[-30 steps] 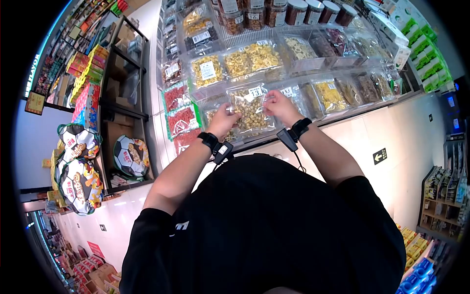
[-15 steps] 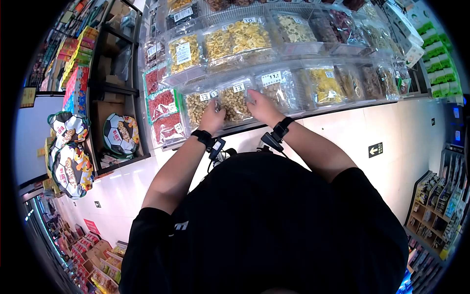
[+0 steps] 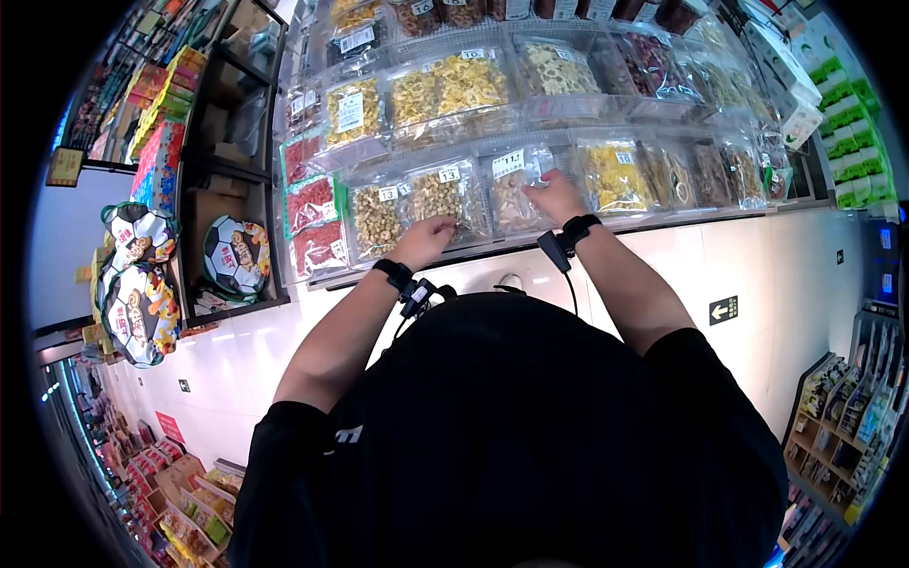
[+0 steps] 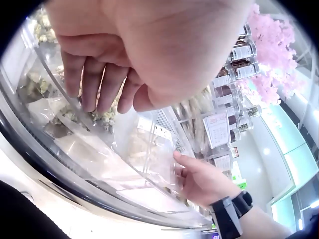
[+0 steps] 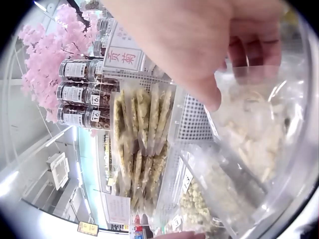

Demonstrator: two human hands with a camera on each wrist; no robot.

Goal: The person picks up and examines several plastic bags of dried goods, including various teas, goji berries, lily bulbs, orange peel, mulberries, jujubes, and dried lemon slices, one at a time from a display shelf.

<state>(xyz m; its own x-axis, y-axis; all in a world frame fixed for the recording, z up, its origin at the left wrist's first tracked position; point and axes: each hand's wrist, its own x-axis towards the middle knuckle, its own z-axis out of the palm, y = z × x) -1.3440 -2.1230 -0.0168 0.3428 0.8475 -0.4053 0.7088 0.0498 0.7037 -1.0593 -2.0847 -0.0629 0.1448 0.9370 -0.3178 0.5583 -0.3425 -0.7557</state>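
Note:
My left hand (image 3: 423, 243) has its fingers loosely extended at the lower front of a bag of small pale pieces (image 3: 437, 197) marked 13; nothing is gripped. Those relaxed fingers (image 4: 102, 82) hang over the bags in the left wrist view. To the right, my right hand (image 3: 559, 197) pinches the edge of a clear bag of pale slices (image 3: 514, 201) with an 11 label. In the right wrist view the bag (image 5: 251, 132) lies in front of the fingers (image 5: 255, 52), with the thumb at its edge. Another 13 bag (image 3: 376, 222) sits further left.
Clear dividers and bags of yellow pieces (image 3: 620, 175) adjoin the right hand. Red-filled bags (image 3: 311, 204) stand left. Behind are upper bins (image 3: 464, 80) and jars (image 5: 74, 92). The display's front rim (image 3: 492, 248) runs below the hands.
The right hand has moved right, from the 13 bag to the 11 bag. The left hand has let go of the 13 bag, which now lies in the bin, and its fingers have loosened.

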